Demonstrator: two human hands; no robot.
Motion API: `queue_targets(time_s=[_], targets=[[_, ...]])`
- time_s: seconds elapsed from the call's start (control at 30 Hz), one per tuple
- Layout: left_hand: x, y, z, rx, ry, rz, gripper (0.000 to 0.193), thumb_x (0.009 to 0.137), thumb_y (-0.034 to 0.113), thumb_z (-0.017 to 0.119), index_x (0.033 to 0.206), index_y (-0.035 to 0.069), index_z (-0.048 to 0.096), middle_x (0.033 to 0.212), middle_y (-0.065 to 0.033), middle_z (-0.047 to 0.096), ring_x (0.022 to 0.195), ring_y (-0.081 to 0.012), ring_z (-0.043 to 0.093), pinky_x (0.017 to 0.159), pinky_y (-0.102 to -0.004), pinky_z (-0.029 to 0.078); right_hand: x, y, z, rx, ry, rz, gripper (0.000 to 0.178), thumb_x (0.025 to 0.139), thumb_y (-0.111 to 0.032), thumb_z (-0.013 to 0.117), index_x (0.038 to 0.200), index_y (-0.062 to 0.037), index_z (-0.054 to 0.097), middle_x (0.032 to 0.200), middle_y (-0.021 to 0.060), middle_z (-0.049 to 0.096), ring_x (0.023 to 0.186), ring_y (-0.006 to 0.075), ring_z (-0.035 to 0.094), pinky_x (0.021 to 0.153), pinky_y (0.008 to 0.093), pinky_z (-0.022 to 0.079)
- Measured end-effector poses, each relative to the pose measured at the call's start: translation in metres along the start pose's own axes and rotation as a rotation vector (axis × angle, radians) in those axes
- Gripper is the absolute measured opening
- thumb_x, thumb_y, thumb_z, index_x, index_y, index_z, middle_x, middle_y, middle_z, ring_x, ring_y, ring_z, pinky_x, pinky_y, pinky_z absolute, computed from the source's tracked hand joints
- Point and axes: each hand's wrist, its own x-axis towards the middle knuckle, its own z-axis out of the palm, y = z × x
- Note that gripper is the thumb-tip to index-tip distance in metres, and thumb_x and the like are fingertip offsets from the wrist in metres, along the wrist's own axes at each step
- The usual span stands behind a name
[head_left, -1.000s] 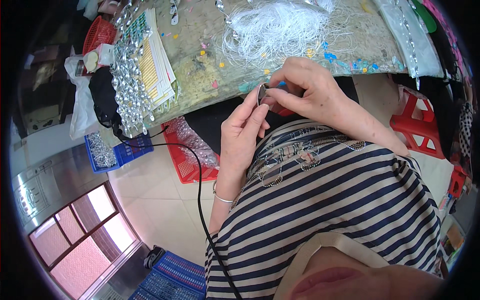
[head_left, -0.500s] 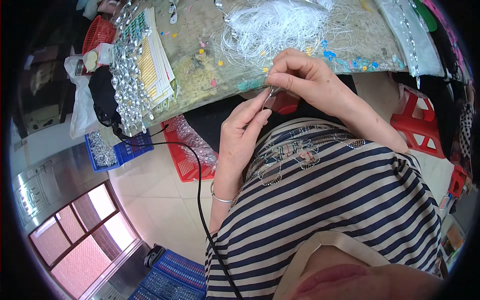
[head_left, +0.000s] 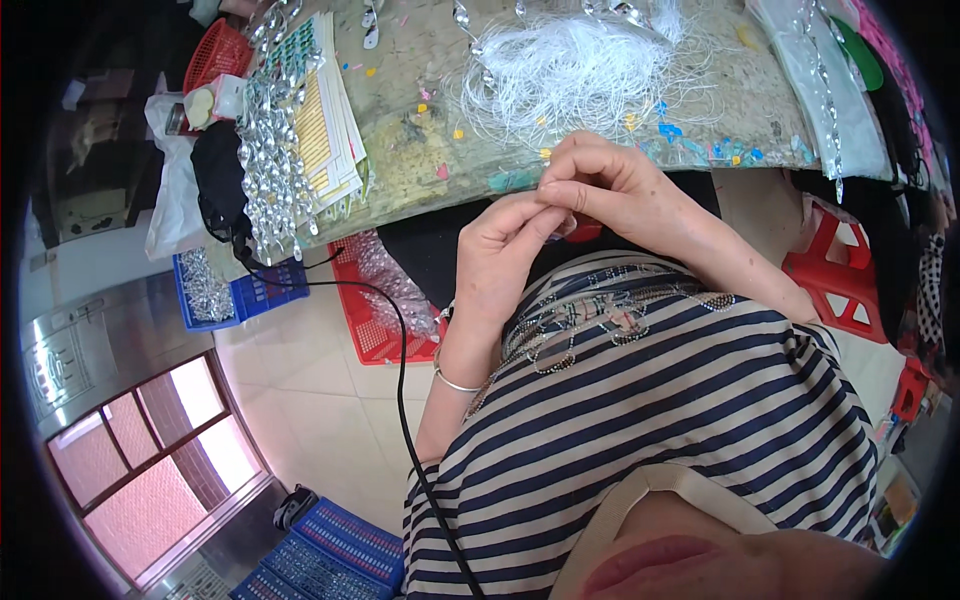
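Observation:
My left hand (head_left: 497,255) and my right hand (head_left: 620,190) meet in front of the table's near edge. Both are closed, thumbs and fingers pinched together at the tips. What they hold is too small and too hidden by the fingers to name. Just beyond them, a loose tangle of white thread (head_left: 580,75) lies on the worn, paint-flecked table (head_left: 400,180). At the table's left end, shiny twisted silver strips (head_left: 270,190) hang over the edge beside a stack of yellow-and-white cards (head_left: 322,135).
A red basket (head_left: 385,345) and a blue basket (head_left: 268,295) stand below the table at the left. To the right is a red stool (head_left: 835,275). A black cable (head_left: 402,400) runs down past my left arm. Silver strands (head_left: 830,110) lie on clear plastic at the right.
My left fingertips have moved up and right against my right ones. The small silvery piece that showed between them is now covered. The whole view has shifted slightly.

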Motion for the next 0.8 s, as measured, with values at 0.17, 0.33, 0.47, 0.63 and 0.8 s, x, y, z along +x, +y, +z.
queue_targets(time_s=[0.17, 0.33, 0.47, 0.63, 0.8], targets=[[-0.006, -0.006, -0.002, -0.043, -0.022, -0.028, 0.012, 0.087, 0.003, 0.061, 0.096, -0.001, 0.068, 0.085, -0.0042, 0.064, 0.077, -0.0092, 0.059, 0.071, -0.0220, 0.048, -0.003, 0.003, -0.004, -0.159, -0.008, -0.037, 0.009, 0.089, -0.011, 0.062, 0.091, -0.0029, 0.064, 0.089, 0.0020, 0.052, 0.080, 0.0085, 0.052, 0.071, 0.0220, 0.043], [-0.014, 0.000, -0.012, -0.038, 0.081, -0.038, 0.011, 0.087, 0.002, 0.061, 0.095, -0.002, 0.068, 0.083, -0.0040, 0.063, 0.074, -0.0086, 0.058, 0.067, -0.0209, 0.048, -0.013, 0.001, -0.014, -0.314, -0.054, -0.054, 0.008, 0.087, -0.011, 0.063, 0.089, -0.0025, 0.064, 0.088, 0.0042, 0.055, 0.081, 0.0146, 0.054, 0.070, 0.0265, 0.044], [-0.022, -0.003, -0.033, -0.005, 0.179, -0.007, 0.011, 0.087, 0.002, 0.061, 0.095, -0.002, 0.068, 0.082, -0.0036, 0.062, 0.073, -0.0084, 0.057, 0.067, -0.0208, 0.047, -0.023, 0.000, -0.038, -0.605, -0.025, -0.208, 0.008, 0.085, -0.009, 0.064, 0.086, -0.0012, 0.064, 0.085, 0.0064, 0.056, 0.081, 0.0184, 0.056, 0.071, 0.0285, 0.045], [-0.028, -0.013, -0.049, 0.103, 0.206, 0.064, 0.011, 0.087, 0.003, 0.062, 0.095, -0.002, 0.067, 0.084, -0.0042, 0.062, 0.073, -0.0092, 0.057, 0.067, -0.0210, 0.046, -0.032, -0.018, -0.074, -0.619, 0.196, -0.133, 0.010, 0.089, -0.008, 0.059, 0.087, 0.0006, 0.061, 0.086, 0.0047, 0.055, 0.081, 0.0144, 0.053, 0.076, 0.0248, 0.042], [-0.016, -0.011, -0.033, 0.407, 0.242, 0.228, 0.012, 0.082, 0.000, 0.065, 0.093, 0.000, 0.069, 0.091, -0.0074, 0.064, 0.083, -0.0133, 0.060, 0.074, -0.0229, 0.047, -0.031, -0.026, -0.062, -0.569, 0.219, -0.207, 0.009, 0.091, -0.008, 0.055, 0.088, 0.0007, 0.059, 0.087, 0.0034, 0.054, 0.082, 0.0126, 0.052, 0.076, 0.0239, 0.041]])
